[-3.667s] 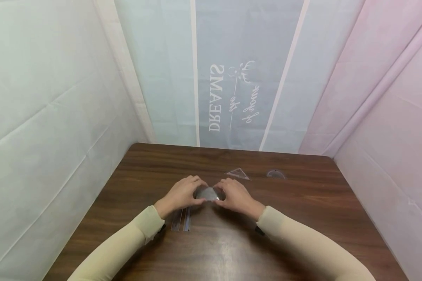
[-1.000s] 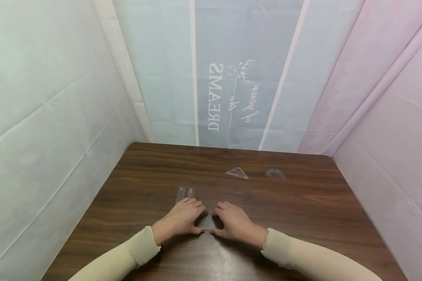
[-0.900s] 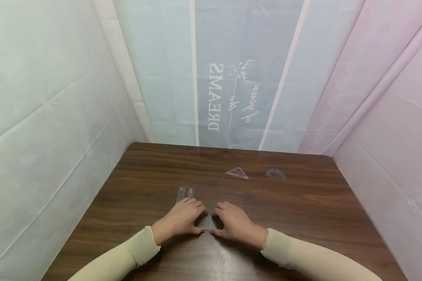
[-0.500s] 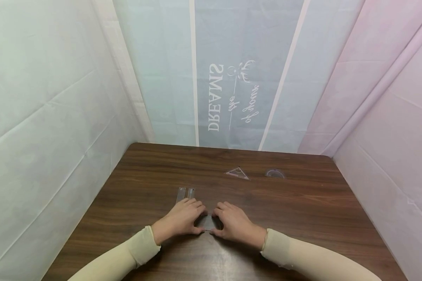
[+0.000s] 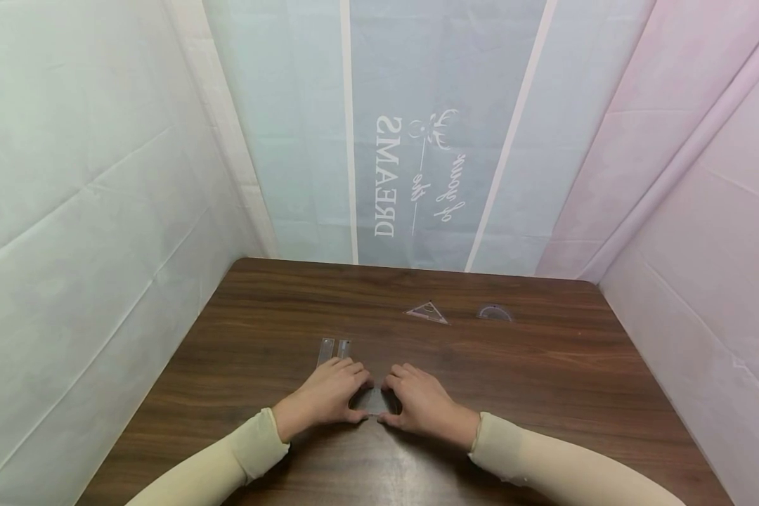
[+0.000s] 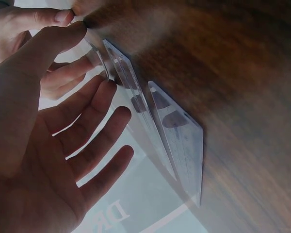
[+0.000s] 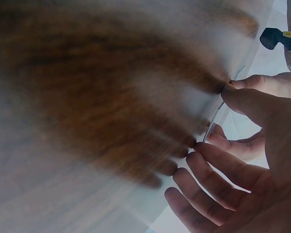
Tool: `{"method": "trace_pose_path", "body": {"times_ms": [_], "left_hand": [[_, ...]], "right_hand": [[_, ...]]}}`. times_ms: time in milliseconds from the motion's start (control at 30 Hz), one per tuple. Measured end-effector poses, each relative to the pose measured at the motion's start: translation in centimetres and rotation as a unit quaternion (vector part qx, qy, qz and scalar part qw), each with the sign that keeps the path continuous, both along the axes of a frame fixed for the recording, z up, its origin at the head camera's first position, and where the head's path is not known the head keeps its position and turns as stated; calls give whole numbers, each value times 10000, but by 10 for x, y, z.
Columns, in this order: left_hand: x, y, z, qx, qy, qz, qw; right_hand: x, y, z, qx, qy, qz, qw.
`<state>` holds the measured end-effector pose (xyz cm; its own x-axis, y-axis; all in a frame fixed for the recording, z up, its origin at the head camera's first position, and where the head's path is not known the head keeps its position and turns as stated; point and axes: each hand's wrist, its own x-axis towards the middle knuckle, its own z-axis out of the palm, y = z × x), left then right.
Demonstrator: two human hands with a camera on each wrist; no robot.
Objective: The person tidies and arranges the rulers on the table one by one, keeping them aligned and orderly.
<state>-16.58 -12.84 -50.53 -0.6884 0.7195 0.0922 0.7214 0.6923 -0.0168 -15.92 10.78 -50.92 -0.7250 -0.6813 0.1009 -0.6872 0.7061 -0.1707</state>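
Observation:
A clear plastic set square (image 5: 376, 402) lies flat, low on the brown table, its sides hidden by fingers and thumbs. My left hand (image 5: 326, 393) pinches it from the left between thumb and fingertips. From the opposite side my right hand (image 5: 425, 405) grips it the same way, thumb on the near edge. In the right wrist view the set square (image 7: 214, 118) shows as a thin edge between thumb and index finger. Two clear rulers (image 5: 326, 350) lie side by side beyond my left hand, which covers their near parts; the left wrist view shows them close to the fingertips.
Farther back on the wood-grain table (image 5: 544, 393) lie a clear triangle (image 5: 439, 313) and, right of it, a clear protractor (image 5: 495, 313). Pale cloth walls (image 5: 101, 211) enclose the table at left, right and back.
Since the oldest frame, both hands have brought the set square closer to the table's near side, uncovering the rulers' far ends. Over the last second, hands and set square stay still.

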Motion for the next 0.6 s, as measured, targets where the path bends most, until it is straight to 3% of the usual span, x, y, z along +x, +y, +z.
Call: {"method": "trace_pose_path", "body": {"times_ms": [600], "left_hand": [[-1, -2, -6, 93, 54, -1, 9999]], "right_hand": [[-1, 0, -1, -18, 16, 9, 10000]]}}
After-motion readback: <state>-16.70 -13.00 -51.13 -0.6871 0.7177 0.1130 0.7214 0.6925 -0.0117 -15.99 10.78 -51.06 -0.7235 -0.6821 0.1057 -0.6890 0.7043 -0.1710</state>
